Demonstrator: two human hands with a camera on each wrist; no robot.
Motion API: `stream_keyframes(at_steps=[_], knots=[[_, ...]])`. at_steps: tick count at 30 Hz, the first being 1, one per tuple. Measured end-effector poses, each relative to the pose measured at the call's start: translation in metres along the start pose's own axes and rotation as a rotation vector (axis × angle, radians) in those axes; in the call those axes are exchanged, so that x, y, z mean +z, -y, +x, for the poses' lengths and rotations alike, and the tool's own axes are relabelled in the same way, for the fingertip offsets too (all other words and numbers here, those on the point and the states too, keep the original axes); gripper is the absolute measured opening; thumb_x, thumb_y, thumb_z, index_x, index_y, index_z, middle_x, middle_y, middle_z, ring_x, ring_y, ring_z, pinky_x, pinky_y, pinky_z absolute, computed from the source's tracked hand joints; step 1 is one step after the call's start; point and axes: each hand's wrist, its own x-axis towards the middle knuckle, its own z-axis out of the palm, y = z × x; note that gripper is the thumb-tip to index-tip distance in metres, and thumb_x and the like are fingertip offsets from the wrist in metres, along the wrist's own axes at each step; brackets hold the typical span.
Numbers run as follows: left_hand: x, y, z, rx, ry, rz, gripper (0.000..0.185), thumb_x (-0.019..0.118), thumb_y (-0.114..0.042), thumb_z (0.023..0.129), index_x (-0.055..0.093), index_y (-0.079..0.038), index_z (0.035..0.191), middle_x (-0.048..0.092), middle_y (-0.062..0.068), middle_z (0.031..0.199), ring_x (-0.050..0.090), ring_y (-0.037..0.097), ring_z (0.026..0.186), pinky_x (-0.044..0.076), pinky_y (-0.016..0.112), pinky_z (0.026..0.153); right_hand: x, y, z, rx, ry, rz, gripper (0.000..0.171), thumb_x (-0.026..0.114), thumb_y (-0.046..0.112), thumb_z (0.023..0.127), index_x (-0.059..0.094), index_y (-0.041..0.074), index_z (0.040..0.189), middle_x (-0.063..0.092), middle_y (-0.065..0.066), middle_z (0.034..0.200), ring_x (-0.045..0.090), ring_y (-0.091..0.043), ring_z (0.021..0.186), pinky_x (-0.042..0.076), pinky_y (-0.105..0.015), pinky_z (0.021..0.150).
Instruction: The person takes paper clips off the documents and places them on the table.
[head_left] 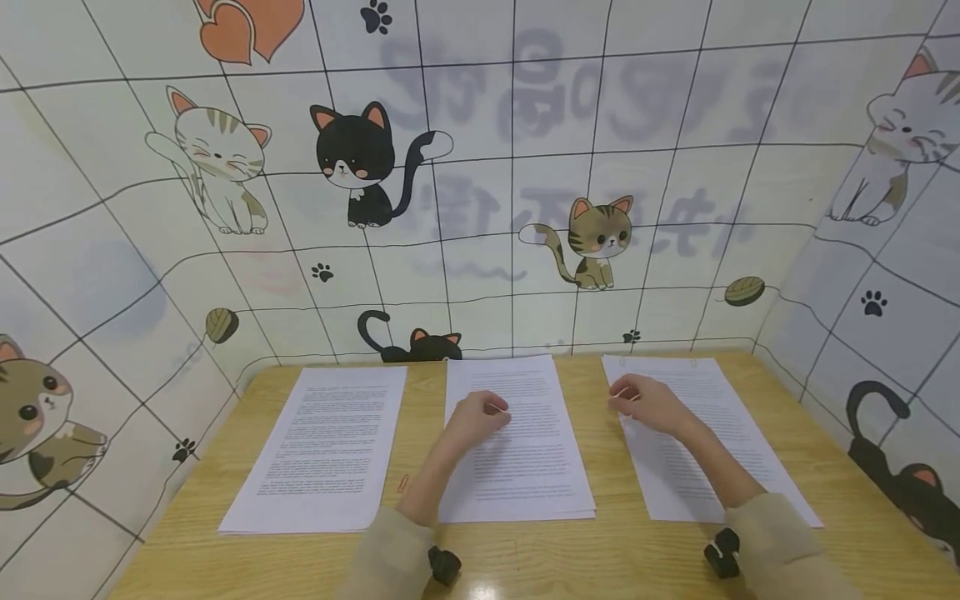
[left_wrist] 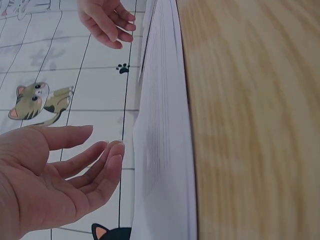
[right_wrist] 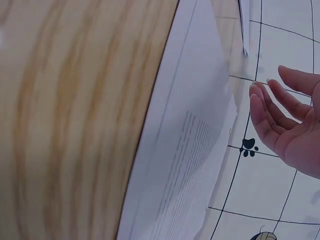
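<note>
Wooden table (head_left: pixel 525 558) carries three paper stacks side by side. Nearest, the left hand (head_left: pixel 474 419) hovers over the middle stack (head_left: pixel 517 467), fingers loosely apart and holding nothing; the right hand (head_left: pixel 647 402) hangs likewise over the right stack (head_left: pixel 720 433), fingers relaxed. Such sheets look light, floppy and prone to sliding, so a stack's edge or corner seems the best grip. Beyond, the left stack (head_left: pixel 322 450) lies untouched before the cat wallpaper (head_left: pixel 360 167).

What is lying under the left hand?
Under the left hand is the middle paper stack on the wooden table. The hand hovers loosely open above it. The print directly beneath is covered by the hand.
</note>
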Motion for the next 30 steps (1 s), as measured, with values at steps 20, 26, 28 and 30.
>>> stream_keyframes(at_steps=[20, 26, 28, 30], knots=[[0.068, -0.038, 0.004, 0.031, 0.119, -0.080, 0.024, 0.071, -0.015, 0.092, 0.069, -0.003, 0.113, 0.067, 0.001, 0.095, 0.062, 0.012, 0.082, 0.053, 0.028, 0.071, -0.059, -0.068, -0.029, 0.147, -0.094, -0.170, 0.041, 0.064, 0.019, 0.098, 0.054, -0.012, 0.122, 0.062, -0.033, 0.111, 0.060, -0.047, 0.103, 0.052, -0.053, 0.079], [0.087, -0.045, 0.003, 0.015, 0.149, -0.155, 0.031, 0.072, -0.013, 0.090, 0.066, 0.000, 0.117, 0.066, 0.002, 0.096, 0.062, 0.013, 0.081, 0.053, 0.028, 0.070, -0.077, -0.091, -0.039, 0.245, -0.123, -0.167, 0.046, 0.061, 0.019, 0.098, 0.048, -0.015, 0.125, 0.055, -0.040, 0.117, 0.055, -0.052, 0.104, 0.048, -0.057, 0.081], [0.092, -0.048, 0.002, 0.006, 0.157, -0.175, 0.032, 0.072, -0.012, 0.090, 0.065, 0.001, 0.118, 0.066, 0.003, 0.096, 0.063, 0.014, 0.081, 0.053, 0.029, 0.070, -0.082, -0.098, -0.042, 0.268, -0.145, -0.163, 0.047, 0.061, 0.018, 0.097, 0.046, -0.016, 0.126, 0.053, -0.042, 0.118, 0.054, -0.053, 0.105, 0.047, -0.058, 0.082], [0.097, -0.051, 0.002, -0.010, 0.161, -0.193, 0.032, 0.072, -0.012, 0.090, 0.065, 0.001, 0.119, 0.066, 0.002, 0.096, 0.063, 0.014, 0.082, 0.054, 0.029, 0.071, -0.085, -0.105, -0.044, 0.293, -0.165, -0.154, 0.048, 0.061, 0.017, 0.096, 0.045, -0.017, 0.126, 0.051, -0.043, 0.119, 0.052, -0.054, 0.105, 0.047, -0.058, 0.082]])
